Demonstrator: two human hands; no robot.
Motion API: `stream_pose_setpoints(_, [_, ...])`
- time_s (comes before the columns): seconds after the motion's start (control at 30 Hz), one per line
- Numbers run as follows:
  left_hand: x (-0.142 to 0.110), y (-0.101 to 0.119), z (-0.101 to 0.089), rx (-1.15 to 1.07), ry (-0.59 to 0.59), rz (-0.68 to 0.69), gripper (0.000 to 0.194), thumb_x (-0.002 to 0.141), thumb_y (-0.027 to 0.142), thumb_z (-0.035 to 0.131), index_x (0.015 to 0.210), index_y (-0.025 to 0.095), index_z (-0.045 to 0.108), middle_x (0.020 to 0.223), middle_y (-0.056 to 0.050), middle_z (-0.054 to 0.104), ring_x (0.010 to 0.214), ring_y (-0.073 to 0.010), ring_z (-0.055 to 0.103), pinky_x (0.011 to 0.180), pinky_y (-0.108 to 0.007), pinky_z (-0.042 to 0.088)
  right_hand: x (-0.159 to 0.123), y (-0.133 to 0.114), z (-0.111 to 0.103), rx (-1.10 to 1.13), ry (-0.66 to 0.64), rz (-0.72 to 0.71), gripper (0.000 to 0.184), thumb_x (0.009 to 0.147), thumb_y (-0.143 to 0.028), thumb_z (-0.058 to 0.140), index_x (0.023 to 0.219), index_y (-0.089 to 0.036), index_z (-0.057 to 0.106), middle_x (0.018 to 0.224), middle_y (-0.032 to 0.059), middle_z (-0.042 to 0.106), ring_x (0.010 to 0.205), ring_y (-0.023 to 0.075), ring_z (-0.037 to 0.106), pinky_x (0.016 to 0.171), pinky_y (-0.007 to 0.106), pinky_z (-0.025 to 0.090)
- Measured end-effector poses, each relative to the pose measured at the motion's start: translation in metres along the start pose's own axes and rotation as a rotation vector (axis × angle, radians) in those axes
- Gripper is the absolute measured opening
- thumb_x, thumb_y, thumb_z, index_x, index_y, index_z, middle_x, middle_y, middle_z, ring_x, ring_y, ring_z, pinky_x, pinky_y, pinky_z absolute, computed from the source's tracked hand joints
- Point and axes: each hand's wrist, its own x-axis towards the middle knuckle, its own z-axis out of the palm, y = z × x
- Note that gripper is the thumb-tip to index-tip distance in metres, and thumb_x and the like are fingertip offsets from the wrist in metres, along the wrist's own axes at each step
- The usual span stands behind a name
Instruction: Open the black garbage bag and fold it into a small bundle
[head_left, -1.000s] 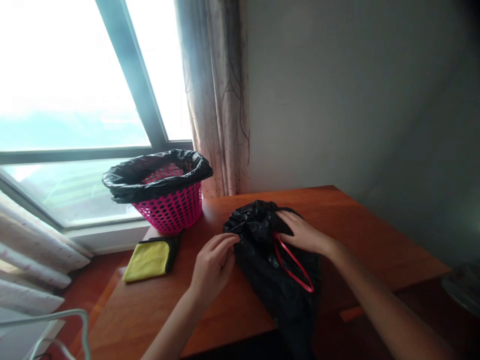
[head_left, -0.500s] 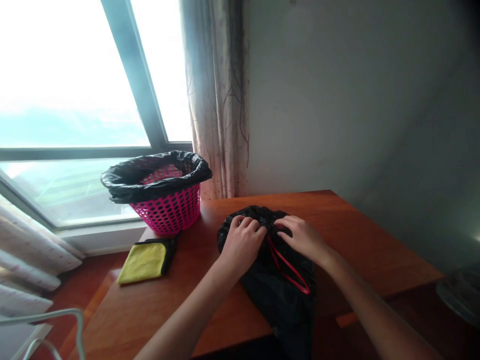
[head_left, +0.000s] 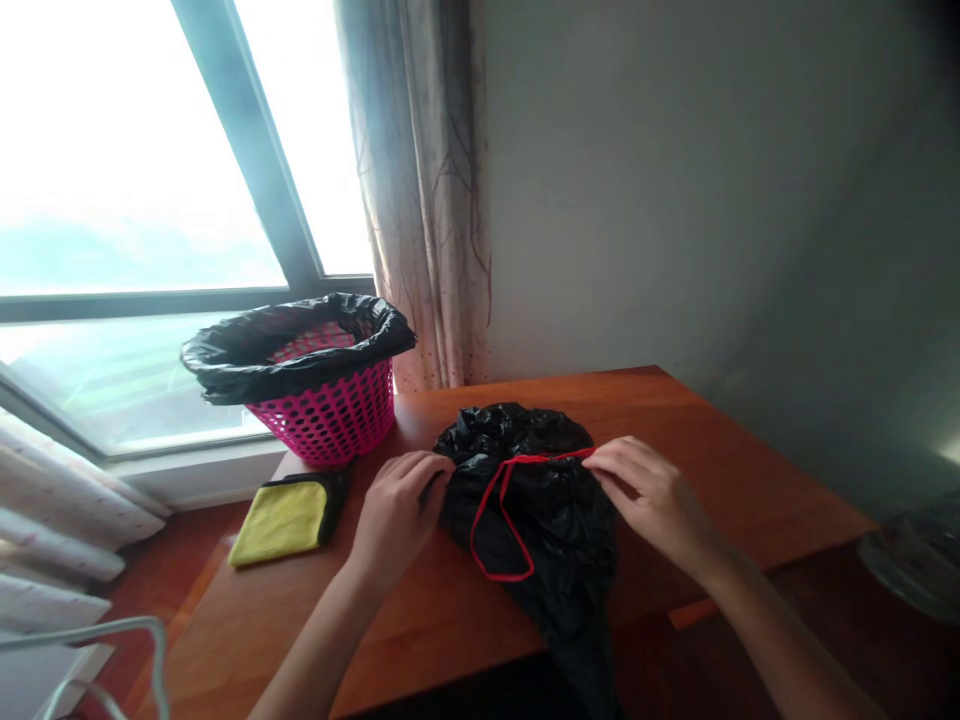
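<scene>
A black garbage bag (head_left: pixel 525 510) lies bunched on the wooden table, its lower end hanging over the front edge. A red drawstring (head_left: pixel 529 572) comes out near its gathered mouth; one loop droops over the bag's front. My right hand (head_left: pixel 651 500) pinches the drawstring and draws part of it taut towards the right. At the bag's left edge my left hand (head_left: pixel 396 510) is closed in a pinch on the black plastic; whether string is also between those fingertips I cannot tell.
To the left stands a pink perforated basket (head_left: pixel 330 415) with a black liner folded over its rim. A folded yellow cloth (head_left: pixel 277 525) with black edging lies before it on the table (head_left: pixel 720 480). Behind are a window, a curtain (head_left: pixel 439 220) and a wall.
My hands have moved apart from the bag's middle, left hand leftwards and right hand rightwards. The red string now stretches to the right, and its loop hangs further left.
</scene>
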Motion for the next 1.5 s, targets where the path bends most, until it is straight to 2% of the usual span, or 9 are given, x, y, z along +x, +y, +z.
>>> stream_pose_setpoints(0.17, [0.004,0.016,-0.003,-0.036,-0.022,0.009,0.018,0.094,0.022,0.053,0.108,0.022,0.065,0.114,-0.007,0.068,0.106,-0.0219,0.062,0.094,-0.038,0.049,-0.003,-0.011,0.002,-0.011,0.009,0.052,0.017,0.095,-0.018,0.053,0.105,-0.024,0.066,0.099,0.0055,0.069,0.094,0.0208,0.064,0.086,0.036,0.053])
stream_pose_setpoints(0.33, [0.028,0.042,0.0,-0.012,0.007,0.051,0.022,0.095,0.02,0.052,0.113,0.023,0.064,0.125,-0.007,0.064,0.116,-0.0228,0.057,0.101,-0.041,0.046,0.011,-0.02,0.009,-0.056,0.061,0.154,0.017,0.097,-0.027,0.052,0.11,-0.023,0.063,0.107,0.0073,0.066,0.104,0.023,0.062,0.092,0.037,0.052])
stream_pose_setpoints(0.47, [0.054,0.056,0.014,0.042,-0.154,0.164,0.025,0.095,0.023,0.053,0.118,0.024,0.063,0.128,-0.007,0.063,0.121,-0.0247,0.054,0.105,-0.044,0.041,0.026,-0.025,0.024,-0.207,0.034,0.19,0.02,0.095,-0.029,0.056,0.111,-0.02,0.063,0.107,0.0089,0.067,0.104,0.0261,0.062,0.091,0.04,0.052])
stream_pose_setpoints(0.57, [0.063,0.056,0.024,0.115,-0.301,0.246,0.023,0.095,0.022,0.052,0.115,0.023,0.063,0.103,-0.005,0.07,0.11,-0.0242,0.059,0.109,-0.049,0.035,0.029,-0.024,0.033,-0.311,-0.071,0.213,0.021,0.09,-0.021,0.058,0.11,-0.021,0.065,0.104,0.008,0.068,0.1,0.0275,0.063,0.085,0.04,0.053])
stream_pose_setpoints(0.67, [0.058,0.044,0.025,0.17,-0.381,0.271,0.02,0.099,0.024,0.047,0.108,0.022,0.065,0.087,-0.003,0.068,0.097,-0.0218,0.062,0.111,-0.051,0.03,0.023,-0.015,0.031,-0.343,-0.105,0.243,0.028,0.087,-0.01,0.053,0.109,-0.023,0.066,0.101,0.006,0.068,0.096,0.0252,0.065,0.082,0.037,0.053])
stream_pose_setpoints(0.93, [0.025,0.01,-0.003,0.096,-0.402,0.296,0.019,0.1,0.024,0.046,0.095,0.024,0.064,0.089,0.0,0.065,0.092,-0.0182,0.058,0.104,-0.043,0.036,-0.005,0.004,0.012,-0.211,-0.034,0.343,0.032,0.083,-0.01,0.05,0.108,-0.023,0.065,0.105,0.0031,0.068,0.093,0.0206,0.068,0.082,0.031,0.053])
stream_pose_setpoints(1.13, [0.014,0.021,-0.014,0.117,-0.352,0.323,0.028,0.095,0.012,0.048,0.109,0.025,0.067,0.096,-0.005,0.063,0.095,-0.0205,0.057,0.106,-0.048,0.037,-0.011,-0.005,0.012,-0.282,0.039,0.404,0.028,0.086,-0.016,0.051,0.11,-0.022,0.064,0.105,0.0041,0.071,0.091,0.0232,0.069,0.078,0.034,0.054])
stream_pose_setpoints(1.27, [0.006,0.029,-0.015,0.05,-0.344,0.322,0.034,0.091,0.009,0.048,0.108,0.029,0.07,0.102,-0.006,0.06,0.102,-0.0228,0.055,0.104,-0.048,0.041,-0.013,-0.011,0.011,-0.143,0.055,0.392,0.028,0.088,-0.017,0.049,0.112,-0.022,0.062,0.106,0.0046,0.072,0.093,0.0215,0.07,0.082,0.033,0.055])
stream_pose_setpoints(1.5, [0.004,0.037,-0.007,0.087,-0.441,0.197,0.037,0.089,0.01,0.048,0.116,0.027,0.068,0.132,-0.008,0.058,0.108,-0.0261,0.058,0.094,-0.044,0.049,-0.012,-0.022,0.018,-0.036,0.066,0.409,0.024,0.09,-0.023,0.053,0.114,-0.023,0.059,0.105,0.0056,0.069,0.096,0.0222,0.068,0.085,0.036,0.055])
